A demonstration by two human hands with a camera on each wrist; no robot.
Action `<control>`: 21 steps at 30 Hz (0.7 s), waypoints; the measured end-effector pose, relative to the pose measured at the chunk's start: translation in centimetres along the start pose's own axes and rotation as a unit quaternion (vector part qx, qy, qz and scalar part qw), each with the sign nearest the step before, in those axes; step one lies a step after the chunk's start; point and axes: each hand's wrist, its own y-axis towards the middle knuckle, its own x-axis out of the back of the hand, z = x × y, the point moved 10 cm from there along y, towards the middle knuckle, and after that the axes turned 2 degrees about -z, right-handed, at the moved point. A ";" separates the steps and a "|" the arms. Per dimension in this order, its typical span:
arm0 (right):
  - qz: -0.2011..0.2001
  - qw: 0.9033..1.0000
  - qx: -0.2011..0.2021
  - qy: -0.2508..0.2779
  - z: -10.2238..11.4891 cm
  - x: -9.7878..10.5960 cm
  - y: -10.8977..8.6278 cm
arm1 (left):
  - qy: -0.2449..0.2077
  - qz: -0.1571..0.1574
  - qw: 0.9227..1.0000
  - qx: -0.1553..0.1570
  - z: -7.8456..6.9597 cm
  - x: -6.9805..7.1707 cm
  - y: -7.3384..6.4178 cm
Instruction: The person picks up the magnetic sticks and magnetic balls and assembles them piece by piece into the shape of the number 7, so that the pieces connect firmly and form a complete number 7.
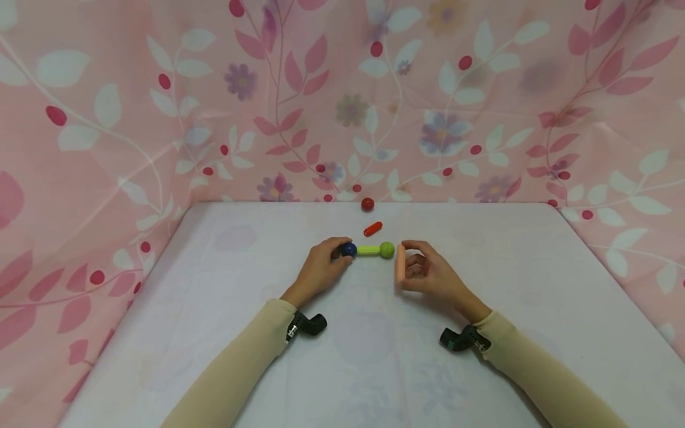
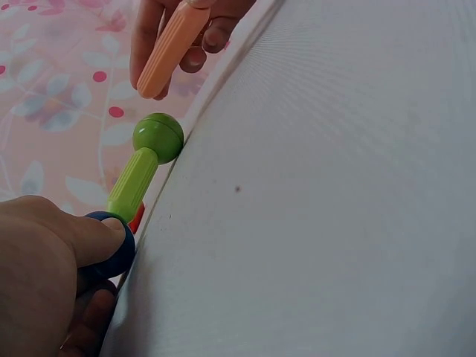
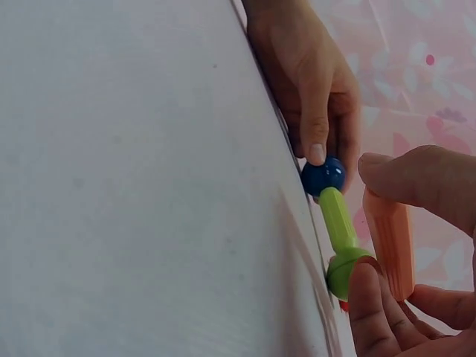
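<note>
My left hand (image 1: 324, 261) grips a dark blue ball (image 1: 349, 249) between thumb and fingers. From that ball a ribbed light-green rod (image 1: 368, 251) runs right to a green ball (image 1: 387, 249), the three joined in a line. Just right of the green ball, my right hand (image 1: 436, 274) pinches a ribbed orange rod (image 1: 401, 266) by its ends, thumb at one end and fingertip at the other. In the right wrist view the orange rod (image 3: 393, 245) overlaps the edge of the green ball (image 3: 343, 277). The left wrist view shows a gap between them.
Behind the joined pieces a short red rod (image 1: 373, 229) lies slanted on the white table (image 1: 353, 368). Farther back, a red ball (image 1: 367, 204) sits near the table's rear edge, by the pink floral curtain (image 1: 342, 142). Each wrist wears a black camera.
</note>
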 end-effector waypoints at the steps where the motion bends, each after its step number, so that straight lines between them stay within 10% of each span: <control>1: 0.001 1.000 0.000 -0.004 0.0 -0.2 0.0 | 0.000 -0.001 1.000 0.000 0.0 0.0 0.0; 21: 0.001 0.998 0.002 -0.065 0.0 -1.7 -0.5 | 0.002 -0.005 1.000 -0.004 -0.1 0.1 -0.1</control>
